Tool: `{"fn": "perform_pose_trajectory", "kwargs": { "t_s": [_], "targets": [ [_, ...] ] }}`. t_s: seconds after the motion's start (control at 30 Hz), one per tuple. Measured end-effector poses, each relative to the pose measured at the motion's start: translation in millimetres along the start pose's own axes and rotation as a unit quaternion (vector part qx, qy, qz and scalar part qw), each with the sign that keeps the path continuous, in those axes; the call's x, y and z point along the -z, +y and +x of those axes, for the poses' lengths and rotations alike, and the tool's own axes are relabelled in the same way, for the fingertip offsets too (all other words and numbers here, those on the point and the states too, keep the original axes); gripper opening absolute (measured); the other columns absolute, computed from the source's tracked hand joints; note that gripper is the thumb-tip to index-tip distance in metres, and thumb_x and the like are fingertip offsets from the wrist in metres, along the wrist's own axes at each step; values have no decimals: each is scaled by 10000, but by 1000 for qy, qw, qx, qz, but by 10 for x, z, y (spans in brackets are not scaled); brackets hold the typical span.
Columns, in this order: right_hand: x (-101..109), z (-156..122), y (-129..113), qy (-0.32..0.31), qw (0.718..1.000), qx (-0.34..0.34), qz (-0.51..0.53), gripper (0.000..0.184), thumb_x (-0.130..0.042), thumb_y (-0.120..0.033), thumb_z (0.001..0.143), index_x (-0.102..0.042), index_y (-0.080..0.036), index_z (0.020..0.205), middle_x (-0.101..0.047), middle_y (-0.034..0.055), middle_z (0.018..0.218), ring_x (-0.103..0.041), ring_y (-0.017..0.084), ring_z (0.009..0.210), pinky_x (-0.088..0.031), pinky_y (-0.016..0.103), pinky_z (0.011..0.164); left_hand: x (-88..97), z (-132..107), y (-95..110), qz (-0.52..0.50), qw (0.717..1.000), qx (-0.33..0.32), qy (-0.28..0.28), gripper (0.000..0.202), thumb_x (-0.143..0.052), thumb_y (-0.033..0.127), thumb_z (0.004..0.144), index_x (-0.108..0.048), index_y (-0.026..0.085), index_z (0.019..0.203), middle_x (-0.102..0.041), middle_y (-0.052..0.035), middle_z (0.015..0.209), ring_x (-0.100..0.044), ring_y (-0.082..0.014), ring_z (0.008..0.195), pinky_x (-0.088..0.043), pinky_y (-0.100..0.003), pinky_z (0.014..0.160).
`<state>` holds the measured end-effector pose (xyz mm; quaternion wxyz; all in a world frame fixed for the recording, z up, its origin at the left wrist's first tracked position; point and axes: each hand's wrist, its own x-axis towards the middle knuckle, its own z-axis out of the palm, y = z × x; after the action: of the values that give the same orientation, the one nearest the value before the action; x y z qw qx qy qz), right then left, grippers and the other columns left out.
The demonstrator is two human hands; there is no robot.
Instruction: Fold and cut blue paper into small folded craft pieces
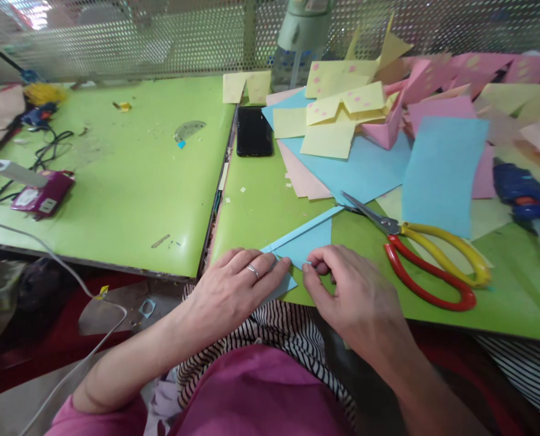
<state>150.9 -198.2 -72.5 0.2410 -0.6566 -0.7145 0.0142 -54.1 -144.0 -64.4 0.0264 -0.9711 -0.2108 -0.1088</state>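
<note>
Leaving the left green table [115, 181] to idle gear: a magenta device [43, 195] with its cable near the left edge and a see-through protractor [189, 130] farther in, both well apart from the hands.

Keeping a black phone [254, 131] face up at the far-left corner of the right green table [252, 212], probably so that it lies off the paper.

Pinning a blue paper piece [304, 242] at the near edge of that right table with the left hand [238, 290]: palm down, fingers pressed together and stretched flat, fingertips on the paper's near-left part, a ring on one finger. Seemingly weighting the sheet against sliding.

Meeting it from the right with the right hand [356, 297], fingers curled, thumb and forefinger apparently pinching the paper's near corner just beside the left fingertips, as if to work a fold there.

Running from that same piece, a long narrow flap toward the far right, almost up to the blade tips of the scissors [428, 260]. Set down just right of the hands, red and yellow handles nearest, likely for easy reach.

Heaped at the far right, away from the hands: a paper pile [365, 121] of blue, pink and yellow sheets.

Parked at the right edge beside that heap: a blue glue gun [524, 194].
</note>
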Motion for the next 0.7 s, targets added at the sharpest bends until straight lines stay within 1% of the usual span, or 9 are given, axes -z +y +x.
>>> {"fn": "perform_pose_trajectory", "kwargs": {
  "t_s": [0.1, 0.27, 0.47, 0.7],
  "targets": [
    [0, 5, -1, -1, 1000, -5, 2, 113, -507, -246, 897, -506, -208, 790, -583, 2, 687, -543, 158, 641, -377, 294, 602, 14, 6, 8, 6, 1000, 4, -10, 368, -325, 177, 1027, -440, 138, 1374, -623, -66, 1210, -570, -202, 1037, -461, -335, 878],
    [17, 13, 4, -13, 1000, -9, 11, 106, -509, -255, 897, -517, -209, 801, -600, 8, 686, -548, 154, 621, -376, 289, 571, 32, 25, 19, 13, 999, 4, -33, 378, -345, 179, 1019, -419, 118, 1385, -607, -85, 1233, -570, -206, 1020, -473, -343, 856],
    [31, 0, 21, -16, 1000, -6, 25, 81, -511, -262, 909, -539, -208, 856, -616, 10, 705, -571, 157, 657, -394, 290, 587, 20, 38, 18, 20, 999, 1, -42, 391, -350, 178, 1013, -402, 108, 1395, -604, -88, 1226, -567, -202, 993, -477, -346, 833],
    [19, -9, 29, -9, 1000, -5, 18, 72, -532, -256, 902, -545, -200, 858, -612, 8, 707, -573, 157, 655, -392, 287, 580, 15, 39, 25, 22, 999, 6, -44, 405, -354, 169, 1007, -390, 114, 1406, -591, -76, 1247, -550, -207, 1025, -459, -349, 855]
  ]
}}
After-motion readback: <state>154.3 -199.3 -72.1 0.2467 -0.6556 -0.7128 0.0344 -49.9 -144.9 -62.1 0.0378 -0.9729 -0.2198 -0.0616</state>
